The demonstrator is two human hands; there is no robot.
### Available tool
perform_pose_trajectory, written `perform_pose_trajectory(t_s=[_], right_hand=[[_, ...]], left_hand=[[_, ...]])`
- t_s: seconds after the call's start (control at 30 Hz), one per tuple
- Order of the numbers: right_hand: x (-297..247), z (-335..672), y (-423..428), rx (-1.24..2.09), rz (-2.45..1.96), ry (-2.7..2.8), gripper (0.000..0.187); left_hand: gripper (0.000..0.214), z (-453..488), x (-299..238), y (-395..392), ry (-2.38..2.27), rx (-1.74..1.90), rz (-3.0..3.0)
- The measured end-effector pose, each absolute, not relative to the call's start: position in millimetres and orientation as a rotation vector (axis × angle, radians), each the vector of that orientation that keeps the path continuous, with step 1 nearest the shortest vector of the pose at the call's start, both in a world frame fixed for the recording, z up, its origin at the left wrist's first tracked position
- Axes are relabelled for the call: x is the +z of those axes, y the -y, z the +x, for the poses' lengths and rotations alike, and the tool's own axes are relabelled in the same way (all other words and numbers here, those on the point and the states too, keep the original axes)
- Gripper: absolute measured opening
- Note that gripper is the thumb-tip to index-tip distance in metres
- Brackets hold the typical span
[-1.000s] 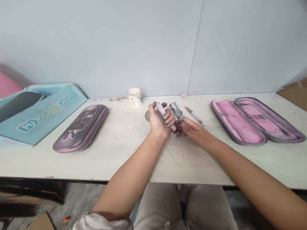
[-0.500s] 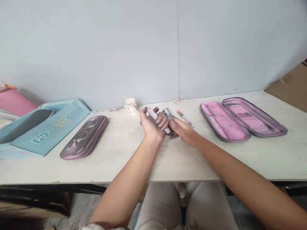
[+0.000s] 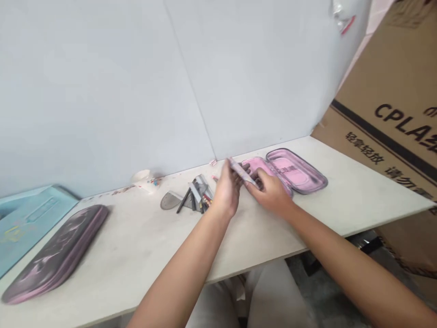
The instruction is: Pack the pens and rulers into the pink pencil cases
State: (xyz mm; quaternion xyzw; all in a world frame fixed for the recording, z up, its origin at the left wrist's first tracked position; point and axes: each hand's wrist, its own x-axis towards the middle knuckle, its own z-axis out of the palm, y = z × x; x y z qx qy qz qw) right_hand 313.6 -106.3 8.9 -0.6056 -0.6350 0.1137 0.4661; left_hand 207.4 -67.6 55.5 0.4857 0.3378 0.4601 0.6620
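Observation:
A pale pink, pen-like stick (image 3: 243, 172) slants between my two hands, its exact kind unclear. My right hand (image 3: 269, 189) pinches its near end between thumb and fingers. Along the stick's far part is my left hand (image 3: 229, 191), palm turned inward, thumb up and fingers stretched out. Just beyond my right hand lies an unfolded pencil case (image 3: 300, 175) with pink lining, partly covered by the hands. Left of my left wrist, a grey protractor (image 3: 170, 200), a ruler (image 3: 196, 192) and several dark pens or pencils (image 3: 184, 200) lie heaped, partly behind the wrist.
A closed dark pencil case (image 3: 58, 253) with pink edges lies at the left, beside a light blue box (image 3: 37, 218). A paper cup (image 3: 146, 181) and a small pinkish block (image 3: 213, 162) are near the wall. A large cardboard box (image 3: 385, 114) stands at the right.
The view has swung right. My hands have moved off the heap toward the unfolded case with the stick, uncovering the protractor and pens. My left fingers have uncurled from the stick.

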Motion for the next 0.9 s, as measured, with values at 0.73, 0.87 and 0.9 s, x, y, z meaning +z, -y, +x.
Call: perform_pose_trajectory(t_s=[0.73,0.87,0.9], right_hand=[[8,345,110,-0.546,-1.970,2.021,0.034],[5,286,100,-0.333,-1.676,2.158,0.029],[3,272,98,-0.292,-1.615,2.182,0.028]], left_hand=[[0.038,152,2,59,-0.924,0.605,2.631],[0.039,90,1,42,-1.134,0.721,2.574],[0.039,75,-1,38,-1.185,0.757,2.553]])
